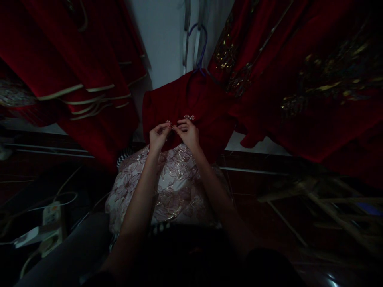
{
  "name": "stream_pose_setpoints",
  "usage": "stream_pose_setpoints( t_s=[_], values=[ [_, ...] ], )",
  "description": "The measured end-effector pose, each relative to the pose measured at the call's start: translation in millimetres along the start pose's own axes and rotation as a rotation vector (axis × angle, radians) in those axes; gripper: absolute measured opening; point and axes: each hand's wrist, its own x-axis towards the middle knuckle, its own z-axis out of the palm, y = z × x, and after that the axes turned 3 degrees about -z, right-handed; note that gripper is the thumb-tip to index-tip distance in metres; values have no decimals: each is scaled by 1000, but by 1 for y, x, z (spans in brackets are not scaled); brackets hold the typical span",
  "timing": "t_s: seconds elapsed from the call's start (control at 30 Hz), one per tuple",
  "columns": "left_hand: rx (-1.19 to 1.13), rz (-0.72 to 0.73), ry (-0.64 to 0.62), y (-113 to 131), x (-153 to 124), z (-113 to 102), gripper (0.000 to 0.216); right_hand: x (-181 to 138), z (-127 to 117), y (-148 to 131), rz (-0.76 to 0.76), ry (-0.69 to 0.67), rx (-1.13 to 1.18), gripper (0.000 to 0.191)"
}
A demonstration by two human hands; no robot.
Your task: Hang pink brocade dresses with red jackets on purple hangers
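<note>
A red garment (pixel 209 107) hangs in front of me on a purple hanger (pixel 206 44). At its front, my left hand (pixel 158 135) pinches a small beaded ornament (pixel 172 126) between thumb and fingertips. My right hand (pixel 190 135) pinches at the same ornament from the other side, fingers nearly meeting the left ones. Just above the right fingers sits another pearly beaded piece (pixel 189 117) on the red cloth. Below both hands spreads a pale floral brocade cloth (pixel 176 179) with shiny threads. The dim light and my fingers hide the ornament's details.
Red cloths with gold trim (pixel 98 79) hang at the left. Red garments with gold beadwork (pixel 329 83) hang at the right. A power strip (pixel 52 227) with cords lies at lower left. A wooden frame (pixel 329 203) stands at lower right, blurred.
</note>
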Motion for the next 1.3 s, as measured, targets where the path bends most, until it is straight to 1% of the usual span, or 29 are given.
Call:
stream_pose_setpoints(
  t_s=[0.13, 0.33, 0.5, 0.63, 0.77, 0.83, 0.93, 1.0, 1.03, 1.13, 1.2, 1.3],
  values=[
    [102, 66, 6, 2, -3, 0, 33, -2, 3, -1, -38, 29, -89, 20],
    [418, 191, 9, 6, -4, -6, 33, -4, 5, -1, -36, 69, -82, 21],
    [605, 271, -44, 16, -3, -9, 26, -4, 6, 2, -38, 78, -86, 20],
    [653, 298, -82, 23, 4, -10, 25, -2, 7, 0, -35, 82, -105, 19],
    [574, 317, -154, 24, 12, -11, 24, 0, 3, 0, -21, 61, -85, 21],
    [502, 288, -141, 18, 12, -12, 23, 0, -2, 1, 2, 0, -7, 23],
    [455, 193, -17, -2, 2, -14, 20, -7, -12, 4, 35, -126, 139, 26],
    [512, 153, 49, -19, -14, -13, 19, -17, -21, 6, 60, -193, 186, 26],
    [562, 156, 57, -27, -23, -11, 20, -24, -26, 7, 73, -226, 192, 26],
    [742, 245, 41, -44, -49, -4, 30, -44, -46, 14, 109, -306, 159, 26],
    [814, 287, 71, -49, -60, 0, 40, -53, -60, 21, 149, -274, 69, 27],
    [831, 246, 134, -52, -65, -1, 51, -57, -71, 27, 181, -175, -62, 26]
  ],
)
